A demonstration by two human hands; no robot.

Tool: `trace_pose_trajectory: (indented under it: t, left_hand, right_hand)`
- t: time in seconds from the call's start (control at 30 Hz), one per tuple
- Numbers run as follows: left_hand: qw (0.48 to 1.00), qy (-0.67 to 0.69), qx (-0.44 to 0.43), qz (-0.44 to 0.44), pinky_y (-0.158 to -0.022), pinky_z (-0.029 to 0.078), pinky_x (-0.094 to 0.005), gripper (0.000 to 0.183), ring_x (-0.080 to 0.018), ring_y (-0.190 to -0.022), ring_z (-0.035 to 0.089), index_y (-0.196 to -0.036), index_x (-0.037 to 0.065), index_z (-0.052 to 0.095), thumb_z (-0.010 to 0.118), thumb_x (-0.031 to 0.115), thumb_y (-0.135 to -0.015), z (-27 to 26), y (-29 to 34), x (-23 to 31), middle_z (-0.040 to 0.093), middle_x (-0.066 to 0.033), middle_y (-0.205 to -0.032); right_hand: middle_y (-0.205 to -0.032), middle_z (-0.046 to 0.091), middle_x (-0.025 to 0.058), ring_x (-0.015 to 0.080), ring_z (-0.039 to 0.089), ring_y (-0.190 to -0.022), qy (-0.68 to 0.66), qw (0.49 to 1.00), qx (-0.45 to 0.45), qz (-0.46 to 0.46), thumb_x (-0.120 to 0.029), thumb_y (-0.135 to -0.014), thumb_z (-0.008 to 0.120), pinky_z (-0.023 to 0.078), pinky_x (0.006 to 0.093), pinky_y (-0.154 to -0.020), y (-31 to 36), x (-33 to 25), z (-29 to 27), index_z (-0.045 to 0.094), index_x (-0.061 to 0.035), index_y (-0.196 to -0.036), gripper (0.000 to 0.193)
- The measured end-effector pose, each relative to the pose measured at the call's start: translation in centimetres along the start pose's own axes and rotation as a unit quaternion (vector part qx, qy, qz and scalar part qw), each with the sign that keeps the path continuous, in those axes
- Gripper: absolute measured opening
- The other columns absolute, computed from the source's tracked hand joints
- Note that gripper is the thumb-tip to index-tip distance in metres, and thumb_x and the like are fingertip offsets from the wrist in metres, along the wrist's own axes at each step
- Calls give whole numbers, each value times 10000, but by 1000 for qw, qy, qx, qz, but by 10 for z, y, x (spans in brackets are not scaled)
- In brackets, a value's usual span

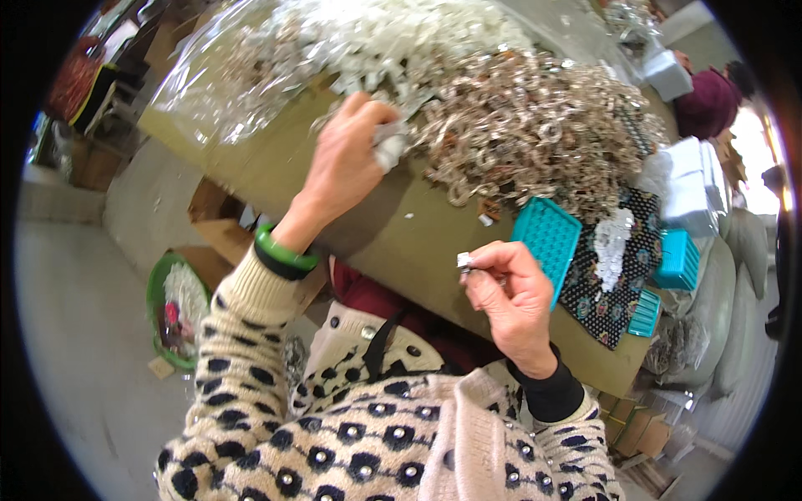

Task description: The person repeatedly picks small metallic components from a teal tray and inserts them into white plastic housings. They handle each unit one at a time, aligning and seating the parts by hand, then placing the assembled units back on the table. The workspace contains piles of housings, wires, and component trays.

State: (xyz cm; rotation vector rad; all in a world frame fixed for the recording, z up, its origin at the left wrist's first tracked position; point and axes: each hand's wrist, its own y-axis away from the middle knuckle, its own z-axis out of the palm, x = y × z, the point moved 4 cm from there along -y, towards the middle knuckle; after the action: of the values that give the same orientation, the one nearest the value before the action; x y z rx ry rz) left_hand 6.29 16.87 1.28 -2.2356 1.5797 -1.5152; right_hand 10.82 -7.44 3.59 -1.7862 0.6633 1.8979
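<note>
Your right hand (pixel 511 292) is pinched: thumb and forefinger grip a small white-and-silvery block-like piece (pixel 464 260) at their tips, over the worktop (pixel 393 238). The piece points away from the palm, toward your left; it is too small for its long axis to be told.

Your left hand (pixel 345 152) is curled around crumpled white translucent material (pixel 389 147); you cannot tell from this view whether it is one item or several. This hand stands farther from your body than the right, and the pinched piece lies from it toward your right and nearer to you.

Key relation: the turquoise perforated plastic tray (pixel 550 238) lies just beyond and to the right of your right hand, which partly covers its near end. Its long axis runs roughly away from you. The right hand is the nearer to it.

Farther out, the tangled heap of shiny silvery-brown pieces (pixel 535 125) lies to the right of your left hand. The pile of small white pieces (pixel 614 242) rests on the dark patterned cloth (pixel 581 307), right of the tray.
</note>
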Motion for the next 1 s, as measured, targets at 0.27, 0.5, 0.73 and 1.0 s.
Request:
trace_pose_trajectory:
  t: [0.27, 0.5, 0.73, 1.0]
  left_hand:
    - [806, 530, 81, -251, -730, 503, -254, 359, -121, -890, 609, -1241, 37, 559, 619, 44, -887, -6, 39, 47, 624, -47, -1081]
    - [708, 647, -14, -284, -670, 500, -254, 225, -158, -715, 583, -1080, 11, 624, 606, -6, -856, 30, 75, 74, 632, -107, -1030]
    - [705, 603, -161, -337, -583, 581, -312, 133, -275, -816, 715, -1029, -5, 626, 634, 43, -905, 50, 101, 93, 687, -150, -955]
    - [668, 598, -212, -389, -608, 569, -288, 266, -234, -805, 701, -1140, -44, 595, 622, 116, -929, 61, 105, 107, 684, -158, -1007]
  right_hand:
    - [-1397, 446, 176, 171, 643, -949, -116, 987, -16, -113, -26, -983, 541, 528, 285, -768, -18, -11, 11, 507, -54, -1089, 115]
    - [-1100, 610, 86, 83, 598, -868, -111, 978, 36, -170, -15, -998, 519, 505, 233, -764, -10, -21, -9, 507, -16, -1093, 96]
    - [-1131, 608, 138, 166, 620, -1039, -100, 989, 13, -111, -16, -996, 522, 526, 299, -899, -4, -9, -19, 483, 0, -1112, 124]
    - [-1045, 556, 52, 87, 549, -817, 19, 986, 111, -125, 30, -936, 585, 479, 226, -722, 7, -17, -41, 585, -8, -1034, 105]
